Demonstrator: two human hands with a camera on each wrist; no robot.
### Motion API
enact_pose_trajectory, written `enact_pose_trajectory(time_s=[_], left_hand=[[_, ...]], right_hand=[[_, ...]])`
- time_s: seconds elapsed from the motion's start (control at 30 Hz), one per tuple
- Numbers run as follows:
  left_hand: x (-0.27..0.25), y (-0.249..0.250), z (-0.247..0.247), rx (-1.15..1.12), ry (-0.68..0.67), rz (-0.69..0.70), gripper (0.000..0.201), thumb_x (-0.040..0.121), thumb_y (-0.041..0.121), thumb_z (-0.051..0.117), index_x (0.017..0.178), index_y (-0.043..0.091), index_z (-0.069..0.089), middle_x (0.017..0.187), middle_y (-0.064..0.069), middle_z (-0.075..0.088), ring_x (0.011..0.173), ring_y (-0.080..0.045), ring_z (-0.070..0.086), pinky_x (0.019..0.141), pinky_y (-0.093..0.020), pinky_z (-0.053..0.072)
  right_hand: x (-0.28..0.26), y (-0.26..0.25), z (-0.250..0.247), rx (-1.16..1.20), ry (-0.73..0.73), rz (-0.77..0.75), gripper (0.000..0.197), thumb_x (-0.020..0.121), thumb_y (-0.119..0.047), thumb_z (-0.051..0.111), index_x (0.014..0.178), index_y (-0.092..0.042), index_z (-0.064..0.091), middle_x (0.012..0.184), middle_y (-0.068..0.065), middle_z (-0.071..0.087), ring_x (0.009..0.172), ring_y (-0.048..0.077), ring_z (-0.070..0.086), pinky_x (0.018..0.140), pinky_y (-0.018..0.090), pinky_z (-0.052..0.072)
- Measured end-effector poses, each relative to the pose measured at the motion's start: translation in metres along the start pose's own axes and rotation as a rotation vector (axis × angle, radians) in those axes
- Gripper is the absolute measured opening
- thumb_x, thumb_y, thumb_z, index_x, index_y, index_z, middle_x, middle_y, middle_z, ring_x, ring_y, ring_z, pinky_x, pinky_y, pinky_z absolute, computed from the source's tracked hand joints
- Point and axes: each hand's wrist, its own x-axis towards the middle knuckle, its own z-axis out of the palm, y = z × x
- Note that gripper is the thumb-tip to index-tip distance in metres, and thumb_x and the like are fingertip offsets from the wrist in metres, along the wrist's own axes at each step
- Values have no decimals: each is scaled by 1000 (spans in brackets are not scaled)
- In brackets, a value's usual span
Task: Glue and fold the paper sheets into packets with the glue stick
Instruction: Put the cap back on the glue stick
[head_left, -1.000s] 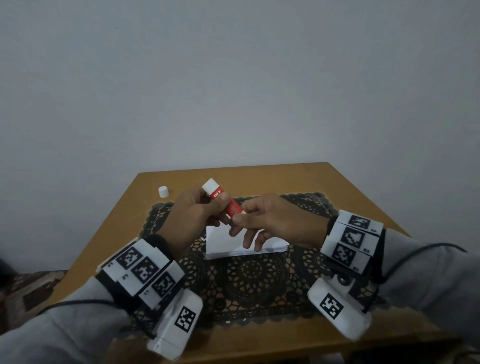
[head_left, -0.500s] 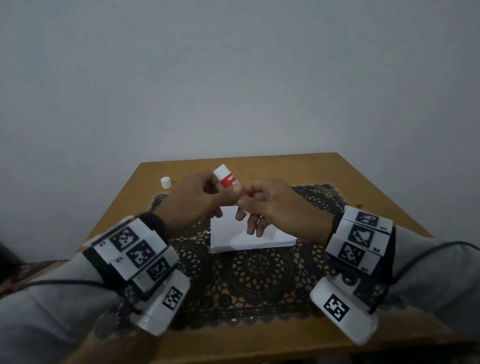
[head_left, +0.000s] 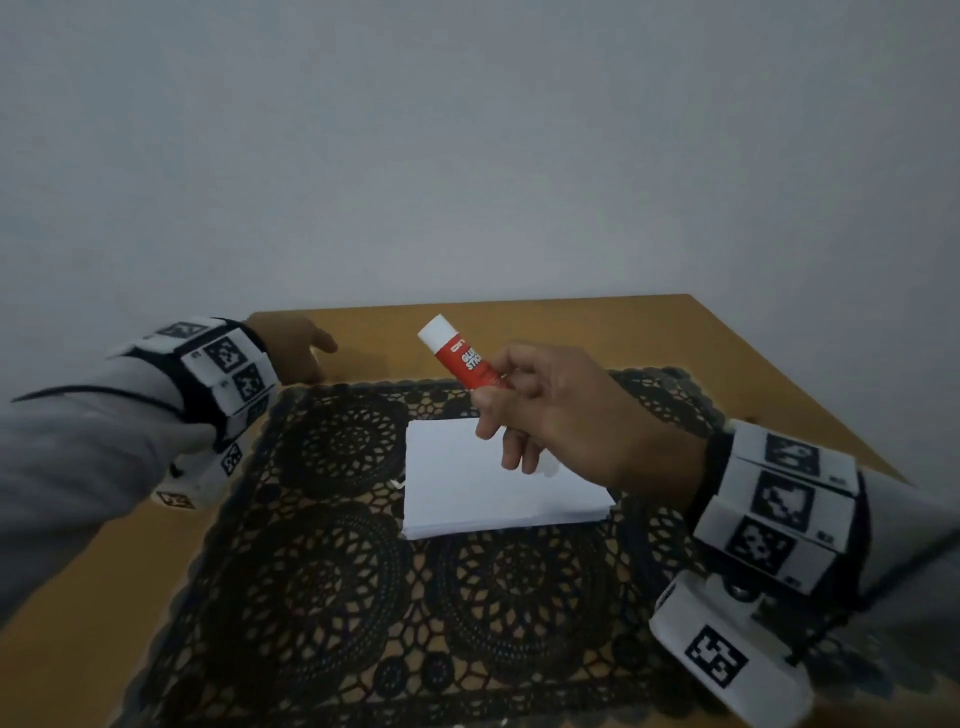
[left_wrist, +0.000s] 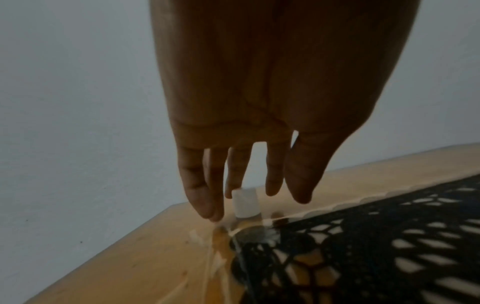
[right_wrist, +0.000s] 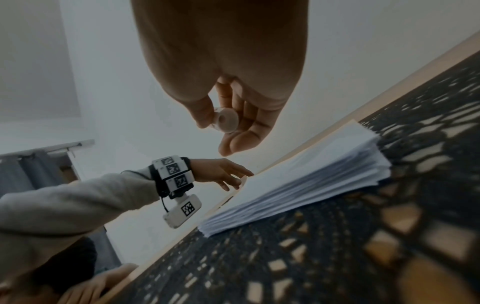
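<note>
Right hand gripping glue stick above paper stack, left hand open, fingers seemingly just short of white cap

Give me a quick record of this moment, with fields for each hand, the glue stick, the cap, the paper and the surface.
left hand: open, fingers reaching down to the cap, contact unclear
right hand: holds the glue stick, above the paper stack
glue stick: red and white, tilted
cap: small, white, upright on the table beside the mat's corner
paper stack: white sheets, flat on the mat
mat: black lace
table: wooden
</note>
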Motion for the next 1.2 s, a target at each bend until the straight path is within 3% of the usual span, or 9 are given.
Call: enact_pose_trajectory(time_s=[0.23, 0.3, 0.4, 0.5, 0.77, 0.93, 1.03, 1.1, 1.2], left_hand=[[9, -4, 9, -29, 141, 25, 11, 82, 15, 70, 90, 22, 68, 105, -6, 67, 96, -24, 61, 87, -36, 51], [-3, 0, 2, -181, 242, 70, 6, 85, 16, 68, 90, 18, 68, 93, -6, 68, 85, -22, 60, 78, -33, 49], [-44, 19, -19, -628, 317, 256, 10, 90, 19, 63, 96, 12, 67, 81, -4, 69, 71, -19, 66, 72, -32, 53], [-95, 44, -41, -919, 230, 489, 15, 92, 17, 58, 100, 7, 66, 88, -8, 71, 71, -19, 66, 72, -31, 56], [-154, 60, -48, -888, 188, 609, 22, 90, 31, 55, 101, 17, 69, 86, -8, 71, 68, -17, 61, 71, -37, 52], [-169, 70, -49, -733, 229, 520, 55, 88, 65, 36, 66, 23, 63, 59, 2, 62, 54, -11, 55, 64, -35, 46], [-177, 72, -52, -740, 197, 518, 64, 87, 72, 31, 79, 18, 64, 64, 2, 64, 57, -14, 57, 62, -31, 45], [-181, 69, -54, -790, 189, 587, 40, 86, 57, 49, 99, 22, 61, 73, 2, 65, 62, -16, 60, 61, -30, 46], [-181, 67, -57, -832, 235, 624, 10, 93, 14, 57, 102, 17, 58, 71, -1, 65, 63, -19, 60, 61, -38, 49]], right_hand=[[-6, 6, -3, -54, -9, -6, 10, 95, -20, 61, 101, -11, 59, 82, 8, 69, 56, 14, 62, 51, 27, 52], [-6, 5, -7, -76, 6, -1, 11, 95, -19, 62, 100, -11, 60, 84, 7, 70, 58, 14, 63, 52, 27, 52], [-8, 2, -11, -112, 15, 1, 11, 95, -20, 61, 101, -11, 61, 86, 7, 71, 63, 18, 67, 53, 28, 55], [-14, -4, -12, -128, 12, -12, 10, 96, -20, 60, 99, -11, 61, 85, 8, 71, 64, 20, 68, 54, 29, 55], [-44, -28, -11, -155, -13, -64, 11, 96, -21, 60, 99, -10, 61, 81, 6, 69, 60, 19, 66, 54, 29, 55], [-56, -39, -11, -209, -12, -107, 10, 96, -22, 59, 99, -13, 60, 78, -1, 65, 58, 17, 65, 54, 31, 55], [-61, -43, -12, -234, 1, -114, 11, 96, -22, 58, 100, -12, 60, 79, -2, 64, 58, 16, 65, 55, 32, 56], [-61, -45, -14, -234, 13, -116, 10, 97, -22, 57, 100, -13, 59, 80, -1, 64, 58, 16, 65, 54, 31, 56], [-58, -45, -14, -226, 28, -127, 8, 98, -20, 56, 100, -13, 58, 82, 2, 64, 56, 16, 64, 52, 30, 55]])
